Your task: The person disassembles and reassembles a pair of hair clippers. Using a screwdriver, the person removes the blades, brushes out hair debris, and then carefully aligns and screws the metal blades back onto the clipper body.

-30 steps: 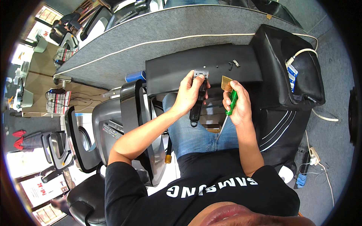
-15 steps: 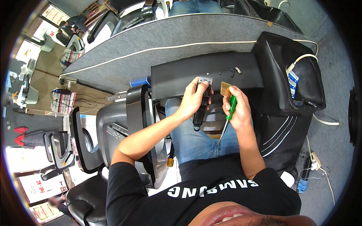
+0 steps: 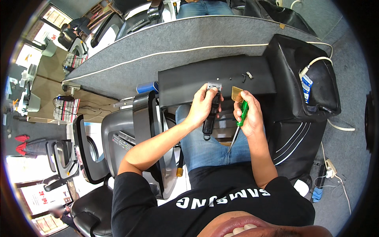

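My left hand [image 3: 199,108] is closed round a black hair clipper [image 3: 209,125], which stands roughly upright with its silver blade [image 3: 214,85] at the far end and my thumb near that blade. To its right, my right hand [image 3: 253,118] grips a screwdriver [image 3: 243,113] with a green handle, its metal shaft slanting down toward my lap. Between the same hand's thumb and fingers is a flat gold-coloured clipper blade [image 3: 237,93], held apart from the clipper. Small loose parts lie beyond on the black bench: a silver piece [image 3: 249,74], a dark curved piece [image 3: 243,78] and a tiny screw-like bit [image 3: 218,79].
The padded black bench [image 3: 185,83] stands before a large mirror's grey base with a white cable [image 3: 166,50]. A blue can [image 3: 147,86] lies beside it. Left is a black barber chair [image 3: 118,130] holding a remote [image 3: 121,141]. A blue packet [image 3: 306,87] sits in the right armrest.
The clipper in my left hand has shifted down very slightly. My right hand keeps the screwdriver and gold blade in almost the same place.
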{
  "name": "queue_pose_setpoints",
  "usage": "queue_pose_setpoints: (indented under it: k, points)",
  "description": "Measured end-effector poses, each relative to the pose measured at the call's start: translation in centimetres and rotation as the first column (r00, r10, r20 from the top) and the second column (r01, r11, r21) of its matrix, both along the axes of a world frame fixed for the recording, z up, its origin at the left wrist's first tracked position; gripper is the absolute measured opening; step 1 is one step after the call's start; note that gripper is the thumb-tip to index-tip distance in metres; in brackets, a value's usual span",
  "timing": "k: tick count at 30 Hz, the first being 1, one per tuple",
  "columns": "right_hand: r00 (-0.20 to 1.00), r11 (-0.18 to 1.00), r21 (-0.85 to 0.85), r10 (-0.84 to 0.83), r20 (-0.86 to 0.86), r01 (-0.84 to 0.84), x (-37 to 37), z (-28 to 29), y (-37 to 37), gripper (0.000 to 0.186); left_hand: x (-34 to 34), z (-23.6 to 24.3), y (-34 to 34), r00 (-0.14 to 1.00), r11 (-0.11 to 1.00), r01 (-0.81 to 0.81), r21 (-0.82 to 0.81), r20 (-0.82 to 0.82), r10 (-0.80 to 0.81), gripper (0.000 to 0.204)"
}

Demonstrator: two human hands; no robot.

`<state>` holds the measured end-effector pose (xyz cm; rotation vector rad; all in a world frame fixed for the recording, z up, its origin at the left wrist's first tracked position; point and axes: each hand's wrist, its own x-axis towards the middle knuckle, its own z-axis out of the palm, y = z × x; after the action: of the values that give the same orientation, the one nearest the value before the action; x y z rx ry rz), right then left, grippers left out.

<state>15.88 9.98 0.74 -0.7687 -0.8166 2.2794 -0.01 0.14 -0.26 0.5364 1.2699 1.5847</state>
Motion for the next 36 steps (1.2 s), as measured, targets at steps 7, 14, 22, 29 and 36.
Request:
queue_pose_setpoints:
  k: [7, 14, 22, 29, 36]
  points:
    - [1.000, 1.000, -0.008, 0.005, 0.013, -0.005, -0.3, -0.4, -0.4, 0.015, 0.0, -0.3, 0.0, 1.000, 1.000, -0.007, -0.002, -0.011, 0.007, 0.030]
    - [1.000, 1.000, 0.025, 0.015, -0.016, -0.015, -0.6, -0.5, 0.1, 0.015, -0.3, -0.3, -0.1, 1.000, 1.000, -0.028, 0.000, -0.012, 0.028, 0.029]
    - [1.000, 0.989, 0.151, -0.001, 0.006, 0.000, -2.0, 0.1, 1.6, 0.023, -0.7, 0.0, 0.3, 0.997, 0.992, -0.063, -0.112, 0.025, 0.066, 0.041]
    - [0.999, 0.992, 0.117, -0.048, 0.020, 0.045, -2.1, -0.7, 1.2, 0.028, -1.0, -0.1, 0.3, 0.992, 0.990, -0.041, -0.137, 0.112, 0.057, 0.045]
    - [0.998, 0.991, 0.128, -0.052, 0.029, 0.048, -2.3, -0.7, 1.3, 0.027, -0.9, 0.0, 0.3, 0.993, 0.989, -0.016, -0.148, 0.117, 0.034, 0.046]
